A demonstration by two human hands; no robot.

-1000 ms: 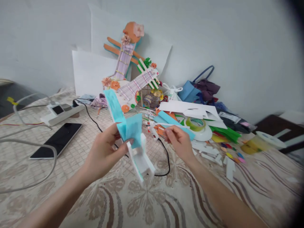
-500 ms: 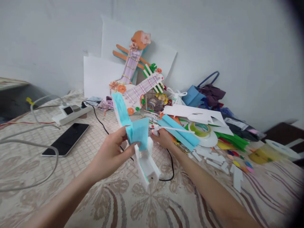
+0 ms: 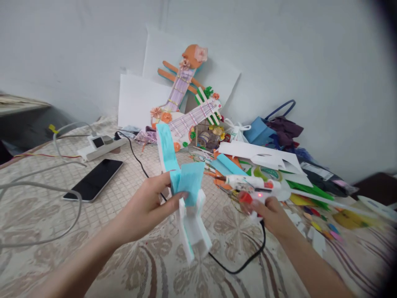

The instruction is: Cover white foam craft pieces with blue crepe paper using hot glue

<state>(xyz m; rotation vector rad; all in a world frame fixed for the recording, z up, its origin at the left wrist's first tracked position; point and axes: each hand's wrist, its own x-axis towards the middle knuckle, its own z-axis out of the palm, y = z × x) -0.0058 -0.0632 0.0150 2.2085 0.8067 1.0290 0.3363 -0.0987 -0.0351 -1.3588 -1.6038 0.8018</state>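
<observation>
My left hand (image 3: 151, 207) pinches a long white foam piece (image 3: 198, 240) partly covered in light-blue paper (image 3: 191, 178), holding it tilted above the tablecloth. Thumb and fingers close on the covered middle; the near end is a bare white channel with raised sides. In my right hand (image 3: 269, 213) is a white glue gun (image 3: 248, 182) with a red trigger and a lit red light. Its nozzle points left, toward the foam piece but apart from it. A long glue stick (image 3: 325, 198) sticks out of its back, and a black cord hangs below.
Behind stand two decorated toy guitars (image 3: 182, 89) against white boards. A phone (image 3: 94, 180) and a power strip (image 3: 102, 148) with looping cables lie on the left. Paper sheets (image 3: 260, 155), tape rolls and foam scraps crowd the right; the cord (image 3: 238, 271) crosses the front.
The glue gun in my right hand has moved right and nearer, out from behind the foam piece, and its whole body now shows. My left hand keeps its hold. The view has shifted slightly.
</observation>
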